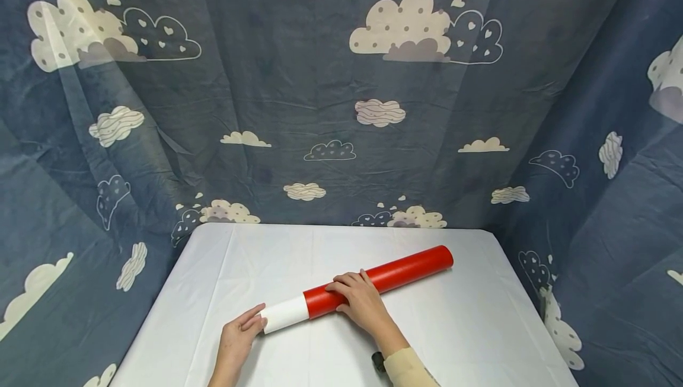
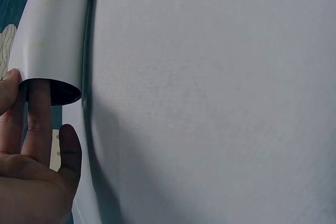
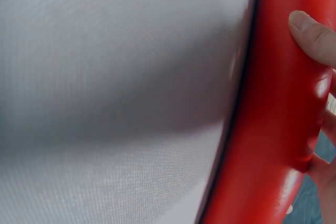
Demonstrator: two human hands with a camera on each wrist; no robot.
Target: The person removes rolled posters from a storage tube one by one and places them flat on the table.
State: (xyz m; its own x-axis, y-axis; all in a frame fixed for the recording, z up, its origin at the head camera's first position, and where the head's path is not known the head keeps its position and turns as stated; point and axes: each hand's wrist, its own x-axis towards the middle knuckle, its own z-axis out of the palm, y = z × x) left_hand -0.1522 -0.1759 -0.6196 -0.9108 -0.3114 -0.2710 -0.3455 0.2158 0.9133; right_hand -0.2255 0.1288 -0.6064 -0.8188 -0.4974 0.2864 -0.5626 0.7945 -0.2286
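Observation:
A long red tube lies slantwise over the white table, its far end to the right. From its left end sticks out a white tube section, whose open, hollow end shows dark inside in the left wrist view. My left hand pinches the rim of that white end, with fingers inside the opening and another digit outside. The right hand grips the red part a little right of the red-white seam, fingers over the top. In the right wrist view a digit presses flat along the red surface.
Under the tube is a table with a white cover and rounded back corners. A dark blue cloud-patterned curtain hangs behind it and along both sides. A small black device sits by the right wrist at the sleeve.

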